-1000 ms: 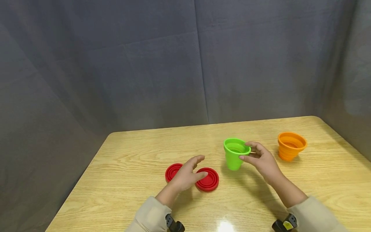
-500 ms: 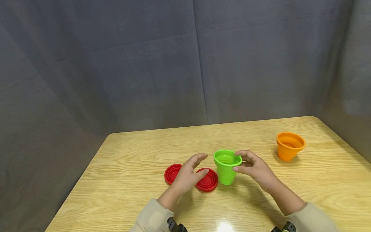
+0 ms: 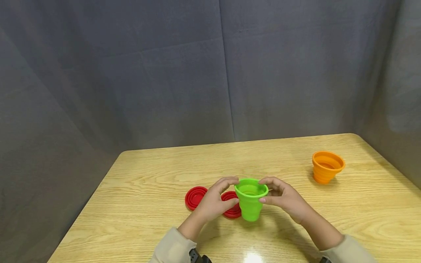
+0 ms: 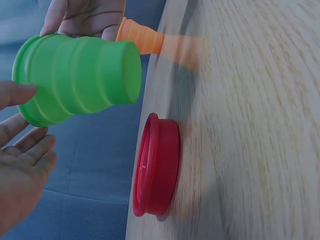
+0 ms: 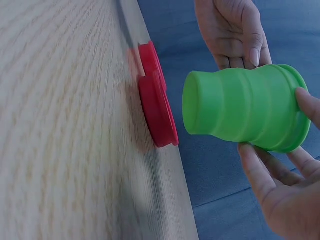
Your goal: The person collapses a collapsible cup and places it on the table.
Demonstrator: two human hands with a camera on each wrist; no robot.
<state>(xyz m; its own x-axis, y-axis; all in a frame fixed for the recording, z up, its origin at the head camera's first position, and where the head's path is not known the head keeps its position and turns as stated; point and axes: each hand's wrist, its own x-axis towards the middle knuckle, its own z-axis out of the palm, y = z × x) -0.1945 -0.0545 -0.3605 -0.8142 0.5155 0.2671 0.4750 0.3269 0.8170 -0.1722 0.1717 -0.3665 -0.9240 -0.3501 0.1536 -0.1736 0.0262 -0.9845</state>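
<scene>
A green collapsible cup [image 3: 250, 204], extended and upright, is held off the wooden table between both hands. My right hand [image 3: 287, 201] grips its right side near the rim, thumb in front and fingers behind. On the opposite side my left hand [image 3: 213, 199] has its thumb and fingertips on the cup's rim, as the left wrist view also shows. Two red collapsed cups lie flat on the table: one red cup [image 3: 195, 197] left of my left hand, the other red cup [image 3: 230, 210] partly hidden behind that hand and the green cup.
An orange collapsible cup [image 3: 323, 171], extended, stands at the table's right rear. The wooden table [image 3: 138, 204] ends at a far edge in front of a grey cloth curtain [image 3: 171, 91], which also hangs along both sides.
My right hand has brought the green cup leftward and nearer to me, up to my left hand. The left fingers have come into contact with its rim. The red cups stay put.
</scene>
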